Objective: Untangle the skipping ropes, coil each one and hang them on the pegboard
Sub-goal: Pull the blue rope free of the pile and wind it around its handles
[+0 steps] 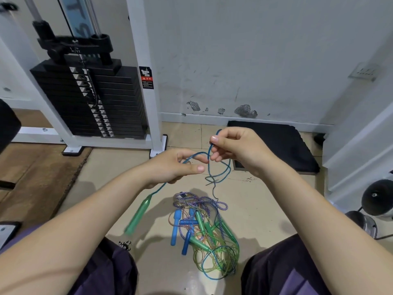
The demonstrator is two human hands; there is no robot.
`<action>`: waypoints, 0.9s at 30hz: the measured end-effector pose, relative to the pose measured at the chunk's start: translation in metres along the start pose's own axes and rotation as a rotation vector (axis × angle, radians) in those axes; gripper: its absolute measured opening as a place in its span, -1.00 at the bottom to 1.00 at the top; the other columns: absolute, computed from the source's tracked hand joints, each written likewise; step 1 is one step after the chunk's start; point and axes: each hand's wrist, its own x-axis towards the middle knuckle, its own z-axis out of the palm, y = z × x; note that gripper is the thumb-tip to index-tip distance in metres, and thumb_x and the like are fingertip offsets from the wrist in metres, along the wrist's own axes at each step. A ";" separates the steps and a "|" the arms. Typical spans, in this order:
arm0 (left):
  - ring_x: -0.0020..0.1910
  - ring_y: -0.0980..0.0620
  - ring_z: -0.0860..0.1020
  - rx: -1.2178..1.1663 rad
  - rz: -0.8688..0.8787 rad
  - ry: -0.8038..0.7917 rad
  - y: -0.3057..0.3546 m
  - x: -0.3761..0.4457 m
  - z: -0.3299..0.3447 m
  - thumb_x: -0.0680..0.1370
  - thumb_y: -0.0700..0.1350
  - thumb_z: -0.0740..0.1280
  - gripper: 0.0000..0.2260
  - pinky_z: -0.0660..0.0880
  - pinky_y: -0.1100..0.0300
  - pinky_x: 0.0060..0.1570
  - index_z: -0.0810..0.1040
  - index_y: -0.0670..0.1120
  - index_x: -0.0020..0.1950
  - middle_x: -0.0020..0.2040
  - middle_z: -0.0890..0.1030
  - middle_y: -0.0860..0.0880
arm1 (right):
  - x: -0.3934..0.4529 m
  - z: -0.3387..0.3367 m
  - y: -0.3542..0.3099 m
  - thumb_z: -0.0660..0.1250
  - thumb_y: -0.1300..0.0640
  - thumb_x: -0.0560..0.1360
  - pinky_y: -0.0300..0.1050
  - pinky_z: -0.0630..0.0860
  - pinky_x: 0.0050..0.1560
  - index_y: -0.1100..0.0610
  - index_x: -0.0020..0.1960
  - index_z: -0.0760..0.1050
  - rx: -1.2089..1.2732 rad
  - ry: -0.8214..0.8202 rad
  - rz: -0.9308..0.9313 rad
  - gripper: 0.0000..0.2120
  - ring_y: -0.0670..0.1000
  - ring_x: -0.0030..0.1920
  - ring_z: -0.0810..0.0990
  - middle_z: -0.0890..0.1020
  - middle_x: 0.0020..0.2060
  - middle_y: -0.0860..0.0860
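Head view: my left hand point(180, 165) and right hand point(231, 147) both pinch the blue rope point(221, 177) at frame centre, right slightly higher. Its knot hangs just below the right hand, so that one's nearer. Green handle point(138, 213) dangles lower left; tangled pile point(204, 228) sits on the floor below.

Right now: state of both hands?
Left hand: pinching the blue rope.
Right hand: pinching the same rope higher up.
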 end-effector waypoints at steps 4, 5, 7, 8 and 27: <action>-0.46 0.14 0.28 0.037 0.035 0.062 -0.003 0.001 0.001 0.50 -0.06 0.48 -0.75 0.24 0.28 -0.43 0.63 0.04 0.17 -0.39 0.36 0.11 | -0.002 -0.001 -0.003 0.41 0.18 0.45 -0.15 0.63 -0.18 0.23 -0.15 0.53 0.126 -0.097 0.037 -0.89 0.10 -0.22 0.70 0.65 -0.31 0.09; -0.44 0.14 0.32 0.037 0.044 0.086 -0.003 0.001 0.002 0.50 -0.05 0.49 -0.76 0.27 0.26 -0.40 0.62 0.03 0.15 -0.34 0.39 0.08 | -0.002 -0.001 -0.002 0.37 0.18 0.49 -0.15 0.63 -0.16 0.22 -0.13 0.52 0.151 -0.127 0.045 -0.90 0.08 -0.20 0.70 0.66 -0.29 0.08; -0.41 0.15 0.37 0.026 0.068 0.118 -0.004 0.001 0.002 0.50 -0.05 0.48 -0.80 0.32 0.30 -0.38 0.61 0.05 0.11 -0.27 0.43 0.03 | -0.002 0.000 -0.002 0.26 0.19 0.58 -0.14 0.62 -0.13 0.22 -0.07 0.48 0.184 -0.177 0.056 -0.90 0.05 -0.18 0.69 0.68 -0.26 0.08; -0.41 0.17 0.38 0.023 0.079 0.115 -0.004 0.000 0.002 0.51 -0.05 0.47 -0.83 0.32 0.33 -0.39 0.62 0.06 0.08 -0.27 0.45 0.06 | -0.003 0.000 -0.001 0.23 0.20 0.60 -0.14 0.62 -0.12 0.21 -0.05 0.46 0.191 -0.193 0.061 -0.90 0.05 -0.17 0.69 0.68 -0.24 0.08; -0.46 0.05 0.37 -0.060 0.065 0.021 0.010 -0.011 -0.006 0.49 0.12 0.33 -0.73 0.35 0.19 -0.28 0.66 -0.06 -0.11 -0.52 0.46 -0.05 | -0.011 0.021 0.001 0.54 0.25 0.39 -0.02 0.51 -0.03 0.21 -0.06 0.52 -0.480 -0.136 -0.154 -0.78 -0.02 -0.21 0.51 0.56 -0.26 0.11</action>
